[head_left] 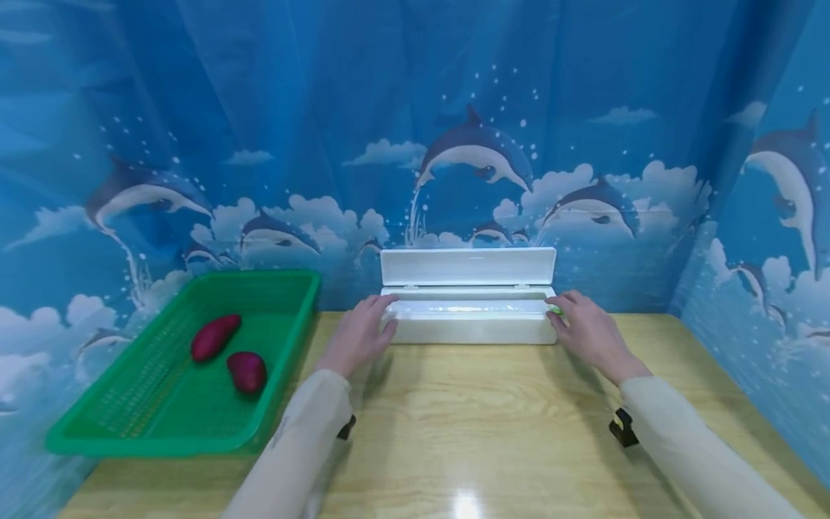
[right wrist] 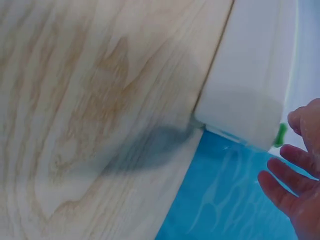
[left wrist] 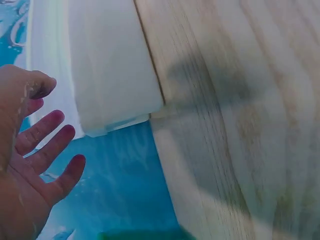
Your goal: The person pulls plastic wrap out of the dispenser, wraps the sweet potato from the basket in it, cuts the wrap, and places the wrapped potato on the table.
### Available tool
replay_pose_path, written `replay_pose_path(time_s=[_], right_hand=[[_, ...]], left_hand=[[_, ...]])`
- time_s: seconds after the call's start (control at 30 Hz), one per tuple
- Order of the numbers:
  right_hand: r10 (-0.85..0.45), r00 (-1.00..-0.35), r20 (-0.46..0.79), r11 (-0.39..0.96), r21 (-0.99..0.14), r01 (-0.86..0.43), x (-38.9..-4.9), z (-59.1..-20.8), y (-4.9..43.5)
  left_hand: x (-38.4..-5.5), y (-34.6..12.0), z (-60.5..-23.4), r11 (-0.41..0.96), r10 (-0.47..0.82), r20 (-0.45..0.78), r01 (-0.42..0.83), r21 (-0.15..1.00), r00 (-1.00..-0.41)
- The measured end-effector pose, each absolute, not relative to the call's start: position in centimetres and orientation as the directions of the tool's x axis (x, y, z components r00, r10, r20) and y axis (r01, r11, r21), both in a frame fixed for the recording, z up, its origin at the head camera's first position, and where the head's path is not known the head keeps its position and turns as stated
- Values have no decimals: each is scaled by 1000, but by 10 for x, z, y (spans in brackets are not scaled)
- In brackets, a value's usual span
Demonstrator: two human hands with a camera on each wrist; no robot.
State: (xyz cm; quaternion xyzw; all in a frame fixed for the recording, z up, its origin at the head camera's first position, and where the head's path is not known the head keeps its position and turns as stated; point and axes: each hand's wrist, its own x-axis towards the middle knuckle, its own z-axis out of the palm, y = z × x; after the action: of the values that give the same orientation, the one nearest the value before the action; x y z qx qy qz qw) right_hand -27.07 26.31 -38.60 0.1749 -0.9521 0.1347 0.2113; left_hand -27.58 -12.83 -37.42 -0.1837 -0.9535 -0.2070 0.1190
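A long white box point(head_left: 473, 331), its hinged lid point(head_left: 468, 267) raised, sits at the table's back edge. Inside lies a glossy, clear-to-white strip point(head_left: 470, 308) like plastic wrap, running along its length. My left hand point(head_left: 361, 331) is at the box's left end, thumb near the front corner and fingertips by the rim. In the left wrist view its fingers point(left wrist: 57, 132) are spread and loosely bent. At the opposite end my right hand point(head_left: 588, 331) has thumb and fingertips beside a small green piece point(right wrist: 280, 135); its lower fingers point(right wrist: 285, 185) are spread apart.
A green plastic basket point(head_left: 285, 389) stands at the left, holding two purple-red, sweet-potato-like pieces, one long point(head_left: 215, 337) and one shorter point(head_left: 247, 372). The wooden table point(head_left: 480, 418) reaches back to a blue dolphin-print curtain point(head_left: 350, 108), which also hangs along the right side.
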Motion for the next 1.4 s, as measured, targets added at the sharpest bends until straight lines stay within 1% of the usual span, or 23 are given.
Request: replay_pose_path(time_s=[0.1,0.2,0.4,0.6,0.7,0.87,0.93,1.07,1.17,1.3,1.4], right_hand=[[-273,-871,409,903,-202,-379,-274,-389,267],[-296,-872,389,901,-188,-390,-277,-390,267],[-325,-885,334,904,-165,-394,-281,-383,268],[-333,-903,272,904,-179,-388,-290,-372,265],[-329,-913,243,909,-182,-376,-294,-368,264],[-331,-919,212,910,-185,-370,-298,-366,266],[-332,-919,214,909,-190,-372,-299,-367,266],[-329,-916,228,904,-204,-376,-303,-367,264],[-301,-928,218,904,-245,-351,-306,-367,261],[-230,-951,206,893,-343,-290,-308,-368,260],[-185,-958,220,877,-404,-262,-309,-370,262]], left_hand=[[-286,-127,-378,838,293,242,370,400,-925],[-294,-126,-379,846,271,208,335,414,-940],[-305,-121,-379,861,280,197,336,381,-940],[-315,-115,-375,863,251,203,314,395,-946],[-319,-115,-375,854,215,198,282,438,-956],[-324,-114,-379,783,113,139,174,597,-984],[-326,-113,-379,750,82,136,151,644,-987],[-329,-112,-379,720,42,151,135,681,-988],[-331,-110,-378,710,26,146,121,694,-989],[-332,-108,-379,695,19,128,104,711,-992],[-334,-108,-380,690,11,121,95,717,-993]])
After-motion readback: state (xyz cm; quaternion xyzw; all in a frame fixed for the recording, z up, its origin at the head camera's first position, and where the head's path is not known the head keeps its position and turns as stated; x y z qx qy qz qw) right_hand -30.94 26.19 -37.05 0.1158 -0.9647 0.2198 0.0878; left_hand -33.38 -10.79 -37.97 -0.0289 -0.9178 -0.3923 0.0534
